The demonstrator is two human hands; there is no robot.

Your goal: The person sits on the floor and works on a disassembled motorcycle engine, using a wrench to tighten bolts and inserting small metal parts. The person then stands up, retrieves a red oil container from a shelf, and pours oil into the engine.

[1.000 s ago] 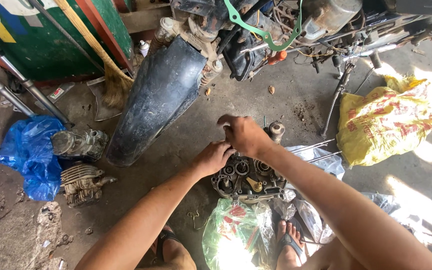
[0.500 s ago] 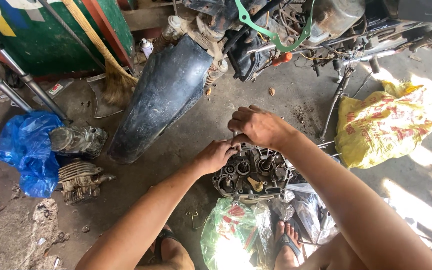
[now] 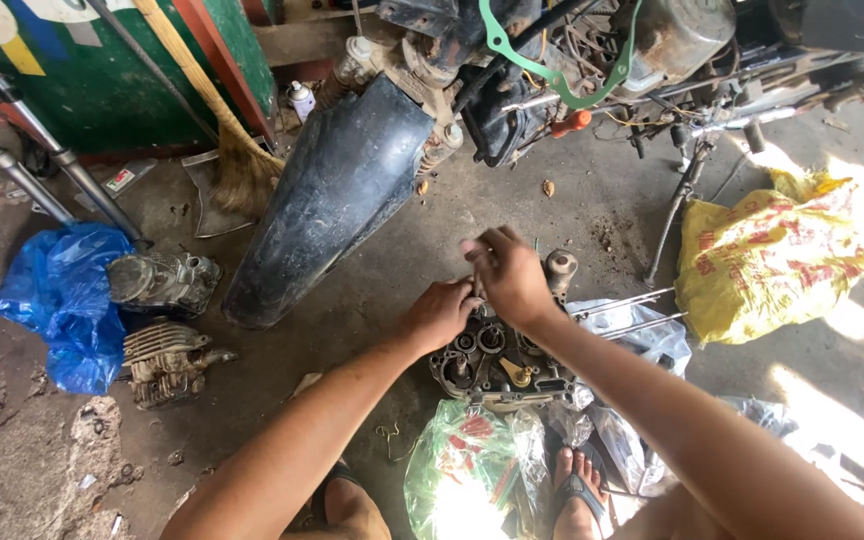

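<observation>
Left hand [image 3: 440, 312] curled, fingers pressed on the upper left edge of the engine case [image 3: 497, 362]; right hand [image 3: 508, 275] raised just above it, fingertips pinched together, what they hold too blurred to tell. Case lies flat on the floor, long axis left-right, open face up. Black fender [image 3: 337, 195] up-left of case, green plastic bag [image 3: 467, 475] just below, yellow sack [image 3: 767, 260] well right, metal rods [image 3: 627, 310] beside its right edge.

Both hands meet over an engine case [image 3: 497, 362] on the floor [image 3: 372, 290]: the left hand [image 3: 439, 313] rests on its top edge, the right hand [image 3: 508, 275] (blurred) hovers just above. A black fender [image 3: 337, 195] lies nearby, a yellow bag [image 3: 767, 265] to the right.
</observation>
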